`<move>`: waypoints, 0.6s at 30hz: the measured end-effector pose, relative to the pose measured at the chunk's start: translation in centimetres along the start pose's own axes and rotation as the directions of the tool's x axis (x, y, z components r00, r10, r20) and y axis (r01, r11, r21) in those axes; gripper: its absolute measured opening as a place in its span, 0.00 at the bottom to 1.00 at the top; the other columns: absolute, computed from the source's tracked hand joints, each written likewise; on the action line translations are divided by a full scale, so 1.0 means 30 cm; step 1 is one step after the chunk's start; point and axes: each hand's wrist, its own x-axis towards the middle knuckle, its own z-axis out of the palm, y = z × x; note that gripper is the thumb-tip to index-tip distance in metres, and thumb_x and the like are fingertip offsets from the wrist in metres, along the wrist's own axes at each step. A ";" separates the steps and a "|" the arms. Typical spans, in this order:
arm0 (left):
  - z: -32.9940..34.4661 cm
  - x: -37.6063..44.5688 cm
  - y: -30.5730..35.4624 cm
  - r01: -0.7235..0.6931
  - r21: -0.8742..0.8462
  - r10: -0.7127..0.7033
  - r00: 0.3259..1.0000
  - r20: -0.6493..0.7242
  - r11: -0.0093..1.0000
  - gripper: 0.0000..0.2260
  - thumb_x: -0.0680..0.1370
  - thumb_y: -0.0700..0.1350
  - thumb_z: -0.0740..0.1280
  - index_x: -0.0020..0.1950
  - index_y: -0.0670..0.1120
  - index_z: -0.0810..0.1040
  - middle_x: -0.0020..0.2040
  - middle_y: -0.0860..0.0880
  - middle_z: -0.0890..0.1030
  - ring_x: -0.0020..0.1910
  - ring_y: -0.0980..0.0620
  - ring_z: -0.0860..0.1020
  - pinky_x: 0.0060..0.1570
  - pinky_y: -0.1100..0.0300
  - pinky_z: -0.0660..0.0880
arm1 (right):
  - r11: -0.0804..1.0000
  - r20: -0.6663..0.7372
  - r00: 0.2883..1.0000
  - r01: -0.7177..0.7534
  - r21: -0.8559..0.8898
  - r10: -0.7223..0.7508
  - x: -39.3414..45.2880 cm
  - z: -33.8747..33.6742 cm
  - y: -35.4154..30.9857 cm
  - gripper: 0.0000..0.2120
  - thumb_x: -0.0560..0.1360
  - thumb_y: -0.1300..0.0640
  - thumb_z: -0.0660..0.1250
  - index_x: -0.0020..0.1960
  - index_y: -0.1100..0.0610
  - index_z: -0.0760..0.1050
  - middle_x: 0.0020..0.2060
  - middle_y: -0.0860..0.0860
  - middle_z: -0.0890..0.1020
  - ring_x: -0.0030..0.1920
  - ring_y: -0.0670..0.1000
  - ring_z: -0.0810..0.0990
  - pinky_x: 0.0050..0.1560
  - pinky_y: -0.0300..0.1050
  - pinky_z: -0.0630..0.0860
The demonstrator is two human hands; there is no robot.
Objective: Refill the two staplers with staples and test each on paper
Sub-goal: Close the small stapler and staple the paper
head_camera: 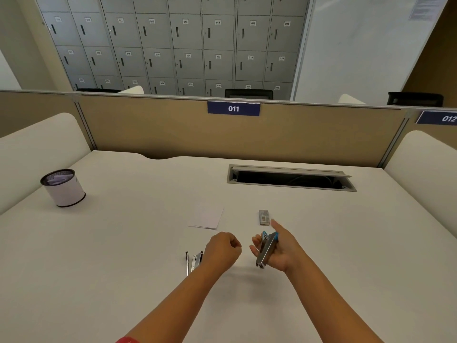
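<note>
Two staplers, one in hand and one lying open on the tabletop point(111, 256).

The right hand point(282, 251) grips the blue-trimmed stapler point(265, 248) tilted up, likely for loading; the left hand point(222, 251) is curled, contents unclear, beside the black stapler point(194, 261). Staple box point(264, 217) and paper point(207, 217) wait just beyond. The divider sign point(233, 109) reads "011".

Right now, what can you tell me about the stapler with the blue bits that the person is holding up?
The blue stapler is small, with a shiny metal body and bright blue plastic at its upper end. It looks hinged open, two blue-tipped parts splayed apart at the top. The right hand holds it above the desk, tilted, blue end pointing away, fingers curled behind it and thumb raised. Only that hand touches it. The staple box lies just beyond, and the left hand is fisted close beside it, apart.
</note>
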 end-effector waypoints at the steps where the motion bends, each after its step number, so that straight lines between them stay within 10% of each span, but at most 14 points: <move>1: 0.002 0.005 -0.003 0.001 0.009 -0.001 1.000 -0.002 1.000 0.08 0.74 0.41 0.65 0.50 0.44 0.81 0.49 0.45 0.84 0.47 0.48 0.82 0.51 0.57 0.78 | 1.000 0.006 1.000 0.001 -0.025 -0.001 0.002 0.001 0.001 0.16 0.76 0.51 0.64 0.46 0.66 0.71 0.38 0.61 0.76 0.39 0.56 0.78 0.42 0.54 0.76; 7: -0.014 0.051 -0.029 0.015 0.076 -0.011 0.999 -0.049 0.997 0.08 0.74 0.40 0.64 0.49 0.44 0.81 0.50 0.47 0.84 0.49 0.49 0.80 0.48 0.60 0.75 | 0.997 0.036 0.998 0.045 -0.065 -0.043 0.011 0.012 0.014 0.03 0.77 0.70 0.56 0.47 0.68 0.67 0.49 0.68 0.76 0.56 0.63 0.77 0.42 0.55 0.81; 18: -0.105 0.242 -0.136 0.096 0.232 -0.053 0.981 -0.187 0.968 0.10 0.75 0.42 0.64 0.54 0.42 0.78 0.55 0.45 0.80 0.55 0.46 0.77 0.49 0.58 0.72 | 0.940 -0.020 0.981 0.179 -0.290 -0.192 0.062 0.003 0.010 0.04 0.78 0.63 0.59 0.48 0.59 0.72 0.36 0.53 0.79 0.32 0.46 0.72 0.21 0.34 0.70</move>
